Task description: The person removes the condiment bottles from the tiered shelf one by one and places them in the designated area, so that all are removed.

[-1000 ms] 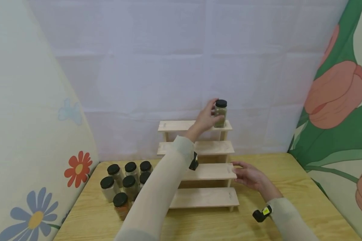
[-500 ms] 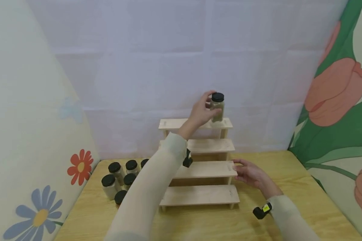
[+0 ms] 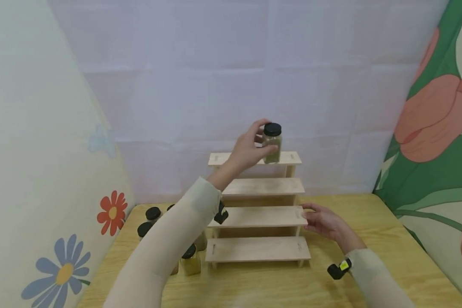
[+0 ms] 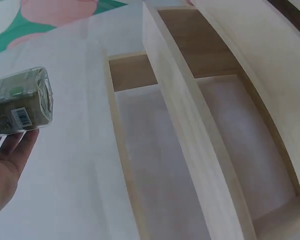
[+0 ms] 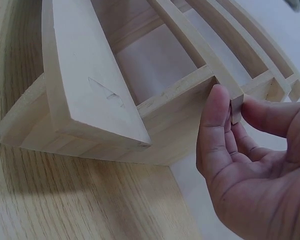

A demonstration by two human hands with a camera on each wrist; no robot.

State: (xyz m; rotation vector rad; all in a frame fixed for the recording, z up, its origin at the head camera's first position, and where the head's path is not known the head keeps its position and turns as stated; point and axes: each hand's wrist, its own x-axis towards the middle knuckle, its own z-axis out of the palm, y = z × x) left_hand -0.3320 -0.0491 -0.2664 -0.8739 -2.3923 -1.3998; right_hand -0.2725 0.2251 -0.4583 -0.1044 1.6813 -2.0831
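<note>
A glass spice jar [image 3: 272, 147] with a black lid and greenish-brown contents is held upright by my left hand [image 3: 247, 150], thumb in front and fingers behind. In the left wrist view the jar [image 4: 26, 107] shows a barcode label, and a gap separates its base from the rack. The pale wooden tiered rack [image 3: 259, 250] stands on the table. At its right side my right hand [image 3: 325, 223] pinches the end of the second step from the bottom; the right wrist view shows thumb and fingertips on that board's corner [image 5: 236, 107].
More black-lidded jars [image 3: 191, 264] stand on the wooden table [image 3: 254, 286] left of the rack, several partly hidden by my left sleeve [image 3: 165, 239]. A white cloth [image 3: 200, 94] hangs behind the rack. Flower-printed panels [image 3: 439, 124] flank both sides.
My left hand has carried the jar leftward over the top step, with a slight rise and then a dip. The right hand keeps its place on the rack.
</note>
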